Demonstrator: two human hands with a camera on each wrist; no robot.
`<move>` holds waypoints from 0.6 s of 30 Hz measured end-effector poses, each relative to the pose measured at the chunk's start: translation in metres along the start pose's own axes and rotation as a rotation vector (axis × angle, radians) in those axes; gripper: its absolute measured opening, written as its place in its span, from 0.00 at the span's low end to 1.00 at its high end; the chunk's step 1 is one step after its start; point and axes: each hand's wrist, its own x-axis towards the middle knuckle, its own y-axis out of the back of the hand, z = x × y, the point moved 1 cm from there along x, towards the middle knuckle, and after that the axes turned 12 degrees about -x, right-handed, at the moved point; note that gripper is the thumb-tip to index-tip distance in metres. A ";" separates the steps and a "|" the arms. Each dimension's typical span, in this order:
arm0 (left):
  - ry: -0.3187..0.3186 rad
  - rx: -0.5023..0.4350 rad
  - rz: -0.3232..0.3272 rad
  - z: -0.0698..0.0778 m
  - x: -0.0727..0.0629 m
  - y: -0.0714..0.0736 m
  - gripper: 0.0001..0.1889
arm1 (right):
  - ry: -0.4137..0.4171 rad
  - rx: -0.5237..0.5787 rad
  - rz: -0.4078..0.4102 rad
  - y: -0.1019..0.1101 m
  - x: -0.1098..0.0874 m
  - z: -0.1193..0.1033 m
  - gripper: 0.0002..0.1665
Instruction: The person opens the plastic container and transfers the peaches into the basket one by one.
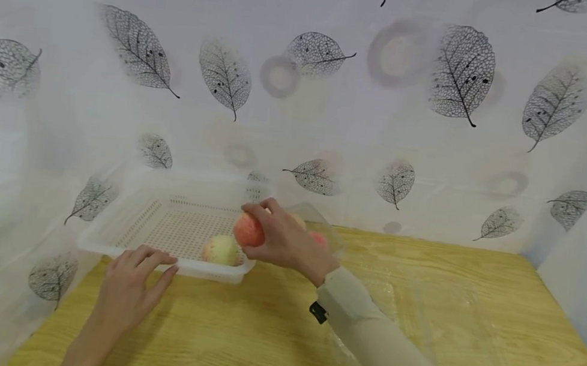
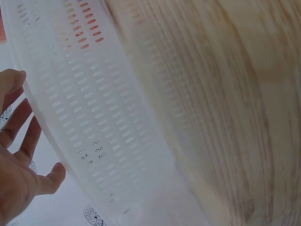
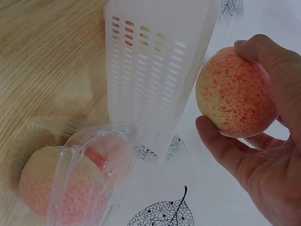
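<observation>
Peach [image 1: 249, 230] (red-speckled) sits gripped in the right hand [image 1: 283, 236].

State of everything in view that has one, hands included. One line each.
Left hand: fingers resting on the basket's near rim.
Right hand: gripping a fruit.
Held fruit: whole, lifted near the basket's right end.
Basket: upright on the table, one fruit visible inside.
Basket fruit: resting at the near right corner.
Clear container: holds at least two fruits; lid state unclear.
Clear plastic: lying on the table.

Left hand [image 2: 16, 181] at edge of a white slotted basket [image 2: 96, 122], wood-grained tabletop [image 2: 230, 103] alongside
</observation>
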 end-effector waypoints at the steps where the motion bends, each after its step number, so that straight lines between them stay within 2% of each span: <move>1: -0.001 -0.001 0.000 0.000 0.000 0.000 0.12 | 0.003 0.001 0.001 -0.001 0.001 0.000 0.43; 18: 0.003 0.006 0.003 -0.002 -0.001 -0.001 0.11 | 0.026 0.064 -0.009 -0.014 0.028 -0.004 0.44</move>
